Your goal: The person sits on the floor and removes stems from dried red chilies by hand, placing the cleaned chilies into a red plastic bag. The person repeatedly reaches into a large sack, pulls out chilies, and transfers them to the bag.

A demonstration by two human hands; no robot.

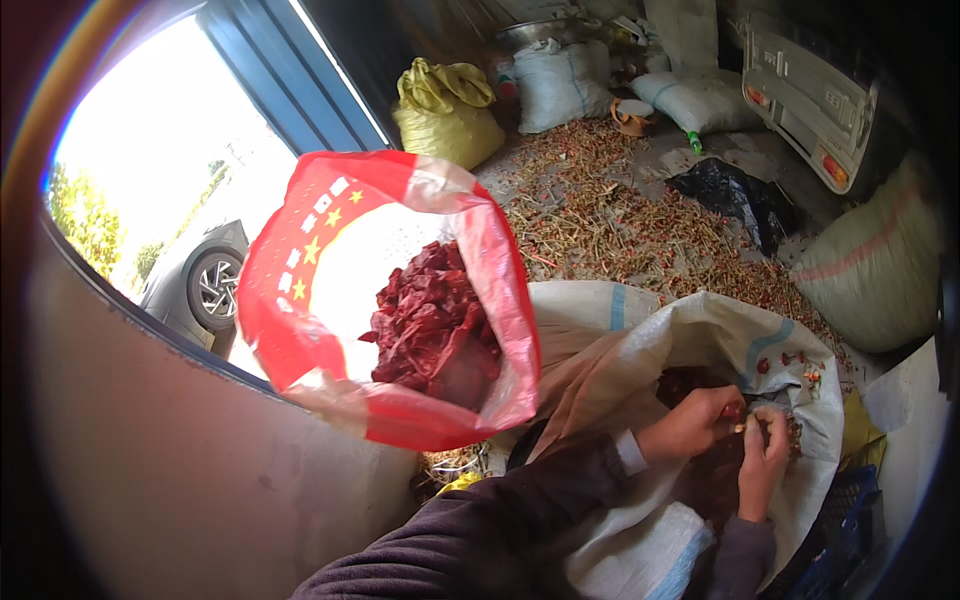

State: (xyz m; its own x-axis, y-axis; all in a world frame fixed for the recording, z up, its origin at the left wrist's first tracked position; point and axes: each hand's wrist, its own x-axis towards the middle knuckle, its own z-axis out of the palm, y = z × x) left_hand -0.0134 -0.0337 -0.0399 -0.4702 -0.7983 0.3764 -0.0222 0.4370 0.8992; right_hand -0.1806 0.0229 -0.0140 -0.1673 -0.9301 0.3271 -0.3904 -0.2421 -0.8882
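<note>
Both hands meet over the mouth of an open white woven sack (814, 442), which spreads across my lap. My left hand (686, 429) grips what looks like a dried red pepper (732, 410). Against it, the fingertips of my right hand (761, 461) pinch a small pale piece, apparently its stem end (740, 428). Dark red dried peppers (709, 476) lie inside the sack, partly hidden by my forearms. Pepper bits and stems (812, 375) rest on its far inner flap. To the left stands an open red-and-white plastic bag (379, 427) with dried red pepper pieces (439, 322) in it.
Stems and pepper scraps (600, 202) litter the floor beyond the sack. A black plastic bag (731, 191), a yellow sack (450, 127) and white sacks (562, 90) lie farther back. At right are a full sack (874, 259) and a vehicle's tailgate (814, 90).
</note>
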